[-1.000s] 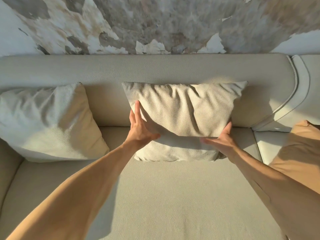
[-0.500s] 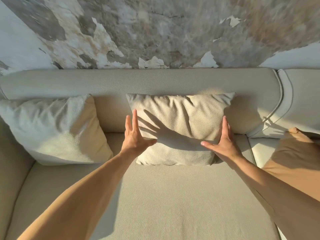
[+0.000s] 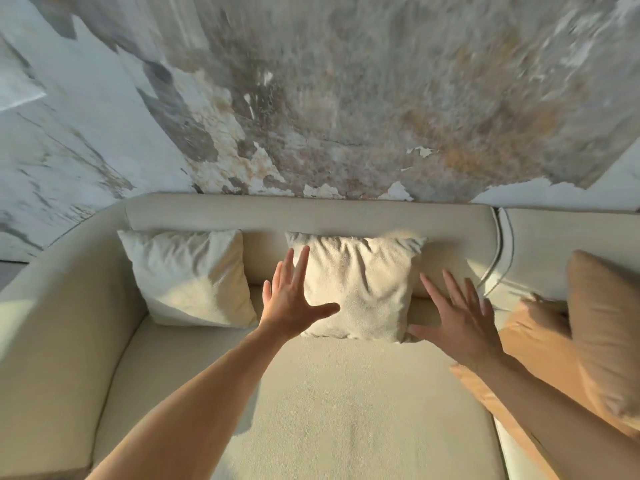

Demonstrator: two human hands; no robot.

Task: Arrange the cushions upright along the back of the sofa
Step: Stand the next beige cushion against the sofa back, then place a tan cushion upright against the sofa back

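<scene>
A cream textured cushion [image 3: 363, 285] leans upright against the sofa back [image 3: 311, 213], in the middle. My left hand [image 3: 291, 299] hovers open in front of its left edge, fingers spread. My right hand [image 3: 457, 317] is open just right of the cushion's lower right corner, holding nothing. A paler cushion [image 3: 187, 275] stands upright at the left end of the sofa. Two tan cushions are at the right: one [image 3: 609, 327] leans upright, one [image 3: 530, 344] lies lower, partly hidden by my right forearm.
The beige seat [image 3: 346, 410] stretches in front of me, bounded by the rounded left armrest [image 3: 59, 334]. A seam [image 3: 498, 251] splits the backrest into sections. Behind the sofa rises a peeling, stained wall [image 3: 311, 98].
Both hands have let go of the middle cushion and drawn back with fingers spread. The view has pulled back and tilted up, bringing the left armrest and tan cushions into sight.
</scene>
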